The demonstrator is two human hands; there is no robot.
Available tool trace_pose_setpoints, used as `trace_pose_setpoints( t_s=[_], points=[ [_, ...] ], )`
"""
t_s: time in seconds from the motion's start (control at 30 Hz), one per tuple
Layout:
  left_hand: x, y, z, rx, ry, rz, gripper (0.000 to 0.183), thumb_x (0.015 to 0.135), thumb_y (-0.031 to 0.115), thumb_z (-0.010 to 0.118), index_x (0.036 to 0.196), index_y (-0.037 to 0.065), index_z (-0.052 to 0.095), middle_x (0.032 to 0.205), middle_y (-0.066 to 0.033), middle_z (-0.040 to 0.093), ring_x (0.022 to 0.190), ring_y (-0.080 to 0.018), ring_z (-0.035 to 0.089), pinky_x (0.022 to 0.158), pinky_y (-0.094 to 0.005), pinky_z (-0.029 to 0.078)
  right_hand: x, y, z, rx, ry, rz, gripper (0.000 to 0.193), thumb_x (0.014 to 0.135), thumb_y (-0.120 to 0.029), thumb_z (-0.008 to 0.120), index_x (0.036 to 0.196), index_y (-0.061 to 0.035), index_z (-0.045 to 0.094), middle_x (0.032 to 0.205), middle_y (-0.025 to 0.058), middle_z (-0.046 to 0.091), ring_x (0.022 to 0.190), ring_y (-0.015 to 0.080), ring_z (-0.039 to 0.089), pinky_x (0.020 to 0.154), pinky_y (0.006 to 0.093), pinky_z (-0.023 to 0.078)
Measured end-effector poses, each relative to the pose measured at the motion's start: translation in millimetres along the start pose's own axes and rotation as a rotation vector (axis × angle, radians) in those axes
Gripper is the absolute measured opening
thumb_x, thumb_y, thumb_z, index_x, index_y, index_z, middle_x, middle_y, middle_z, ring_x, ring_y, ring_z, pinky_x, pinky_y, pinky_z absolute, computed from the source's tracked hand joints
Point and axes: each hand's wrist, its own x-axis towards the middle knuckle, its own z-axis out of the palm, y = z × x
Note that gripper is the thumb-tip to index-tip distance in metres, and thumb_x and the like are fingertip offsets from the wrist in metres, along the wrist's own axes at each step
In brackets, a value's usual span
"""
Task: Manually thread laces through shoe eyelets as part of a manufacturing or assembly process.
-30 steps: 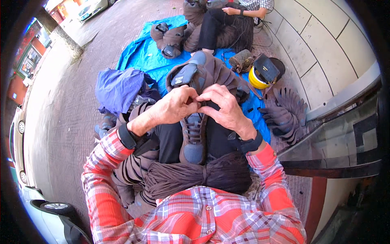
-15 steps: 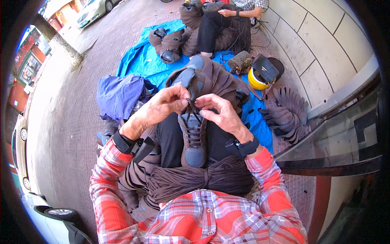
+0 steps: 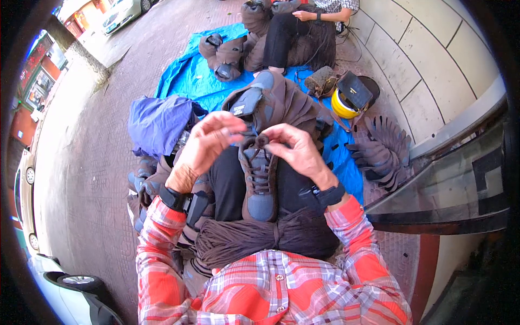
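A grey-blue shoe upper (image 3: 260, 181) with dark brown laces rests on my lap, toe toward me. Above its top end, my right hand (image 3: 295, 147) pinches a small looped dark shoelace (image 3: 262, 140) between thumb and fingers. Just left of it hangs my left hand (image 3: 211, 142), its fingers apart and slightly blurred, with nothing visible in them. A thick bundle of dark brown laces (image 3: 244, 241) lies across my lap below the toe. Just beyond my hands sits a brown and blue stack of shoe uppers (image 3: 276, 100).
A purple cloth (image 3: 162, 127) covers something on the left, with more shoe uppers (image 3: 146, 184) beneath. A blue tarp (image 3: 189, 70) lies ahead, where another person (image 3: 281, 43) sits among bundles. To the right are a yellow bucket (image 3: 342, 105), fanned dark pieces (image 3: 384, 154) and a tiled wall (image 3: 422, 59).
My left hand has come off the lace and opened, drawing back slightly to the left. My right hand keeps its pinch near the shoe's top.
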Motion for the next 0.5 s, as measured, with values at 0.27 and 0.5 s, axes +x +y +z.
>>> trace_pose_setpoints(
  t_s=[0.27,0.5],
  points=[
    [39,-97,-65,1.086,0.049,-0.186,0.050,0.086,0.042,0.059,0.101,-0.006,0.063,0.091,-0.0153,0.066,0.089,-0.0224,0.063,0.074,-0.0370,0.049,3,83,-14,-0.937,0.035,-0.191,0.028,0.085,-0.021,0.057,0.105,-0.0016,0.058,0.100,0.0199,0.062,0.101,0.0381,0.055,0.089,0.0458,0.041],
    [69,-80,-71,0.819,-0.144,-0.417,0.050,0.081,0.027,0.069,0.121,-0.001,0.057,0.119,-0.0091,0.060,0.111,-0.0182,0.052,0.097,-0.0308,0.039,34,68,-17,-0.761,-0.159,0.054,0.037,0.079,-0.015,0.056,0.112,0.0013,0.052,0.107,0.0232,0.057,0.102,0.0405,0.053,0.087,0.0447,0.043]
  ],
)
